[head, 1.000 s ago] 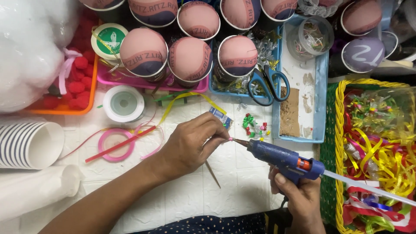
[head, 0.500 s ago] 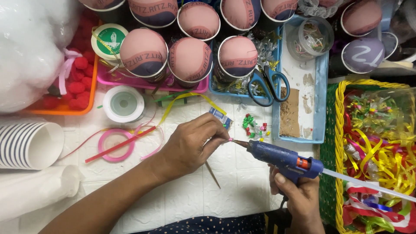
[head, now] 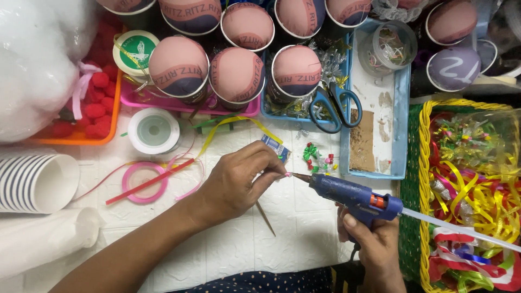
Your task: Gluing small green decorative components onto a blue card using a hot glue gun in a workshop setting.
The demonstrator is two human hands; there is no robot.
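Observation:
My left hand (head: pixel 239 182) pinches a thin wooden stick (head: pixel 265 217) with a small pink piece at its tip (head: pixel 284 175); the stick runs down and right below my fingers. My right hand (head: pixel 374 244) grips a blue glue gun (head: pixel 353 194) whose nozzle touches that pink tip. A white glue stick (head: pixel 461 230) sticks out of the gun's back toward the right. Both hands hover over the white tiled tabletop (head: pixel 228 249).
A pink ribbon roll (head: pixel 143 182) and a white tape roll (head: pixel 154 131) lie to the left. Stacked paper cups (head: pixel 38 183) sit far left. Pink-topped cups (head: pixel 237 73), blue scissors (head: pixel 336 106), a blue tray (head: pixel 399 135) and a yellow-green basket of ribbons (head: pixel 472 190) surround the hands.
The glue gun's nozzle has drawn slightly closer to the pink tip in my left fingers. Otherwise the hands have barely shifted.

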